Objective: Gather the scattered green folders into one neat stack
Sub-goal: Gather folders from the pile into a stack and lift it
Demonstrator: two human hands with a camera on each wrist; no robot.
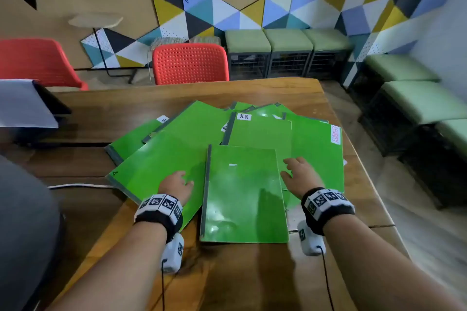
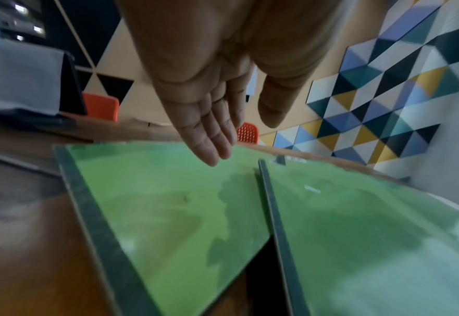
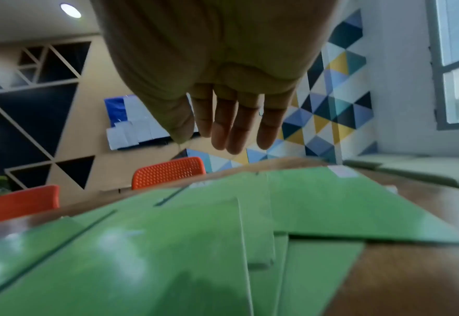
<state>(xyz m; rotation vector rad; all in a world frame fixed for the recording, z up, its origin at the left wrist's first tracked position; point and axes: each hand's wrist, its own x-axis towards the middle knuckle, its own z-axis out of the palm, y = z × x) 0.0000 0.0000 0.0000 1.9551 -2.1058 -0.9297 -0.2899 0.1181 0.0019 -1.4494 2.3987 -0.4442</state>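
Several green folders with grey spines lie fanned and overlapping on the wooden table [image 1: 252,91]. The nearest folder [image 1: 243,194] lies on top, its front edge close to me. A larger tilted folder [image 1: 151,166] lies to its left, and one with a pink label [image 1: 318,154] to its right. My left hand [image 1: 177,184] hovers flat over the tilted folder [image 2: 168,203], fingers [image 2: 212,136] straight and together, holding nothing. My right hand [image 1: 299,171] hangs over the right edge of the nearest folder [image 3: 141,256], fingers [image 3: 233,128] straight, empty.
A dark stand with a white sheet [image 1: 22,103] sits at the table's left. Red chairs [image 1: 189,63] stand behind the far edge. A white cable [image 1: 78,185] runs along the left side. Green stools [image 1: 288,53] line the wall. The table's right edge is close to the folders.
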